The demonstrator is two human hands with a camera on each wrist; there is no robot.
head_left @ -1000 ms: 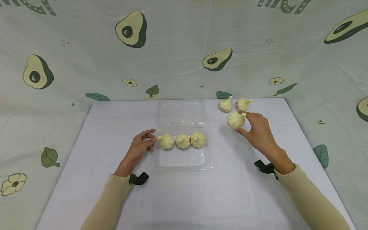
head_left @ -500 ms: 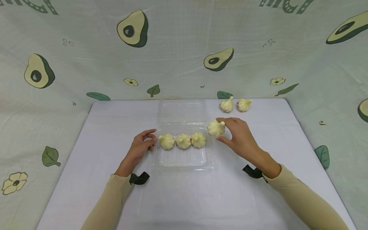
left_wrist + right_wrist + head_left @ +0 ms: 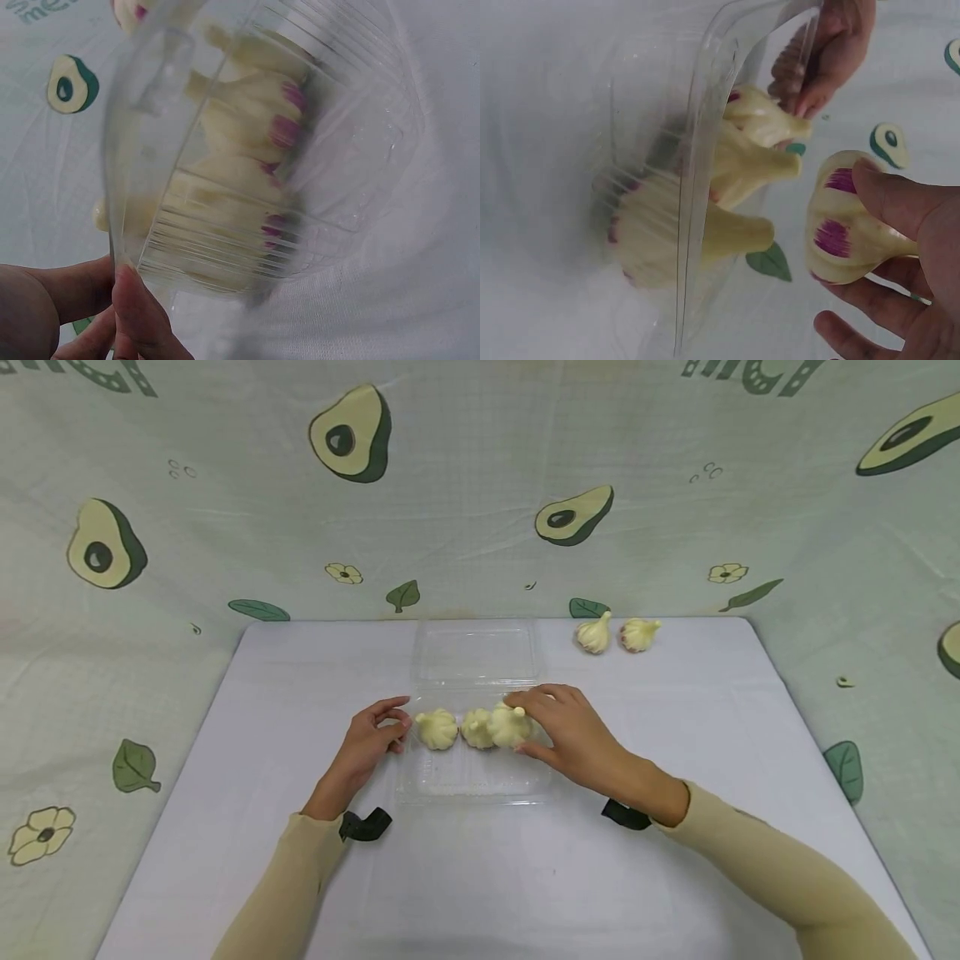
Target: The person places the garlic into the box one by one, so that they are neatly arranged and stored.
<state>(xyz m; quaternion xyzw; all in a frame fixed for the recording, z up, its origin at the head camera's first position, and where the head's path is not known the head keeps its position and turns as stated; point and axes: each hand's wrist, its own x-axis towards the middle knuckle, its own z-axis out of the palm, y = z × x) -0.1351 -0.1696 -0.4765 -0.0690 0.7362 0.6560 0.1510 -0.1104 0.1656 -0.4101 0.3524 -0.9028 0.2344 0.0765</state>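
Observation:
My right hand point(image 3: 573, 735) holds a garlic bulb point(image 3: 510, 727) between thumb and fingers, above the clear plastic container point(image 3: 472, 785). Purple streaks mark this bulb in the right wrist view, where it hangs above the container's rim. Inside stands a row of three garlic bulbs point(image 3: 437, 729); from the head, the held one covers the rightmost and overlaps the middle one. At the container's left side my left hand point(image 3: 375, 731) pinches the rim, thumb against fingers, as the left wrist view shows.
The container's lid point(image 3: 477, 652) lies folded back, away from me. Two more garlic bulbs point(image 3: 593, 634) rest near the white table's point(image 3: 300, 664) far right edge. Behind the table hangs a cloth point(image 3: 465, 460) printed with avocados.
My right hand has carried the garlic bulb leftward and a little nearer, from beside the two far bulbs to over the container. The left hand has stayed at the rim.

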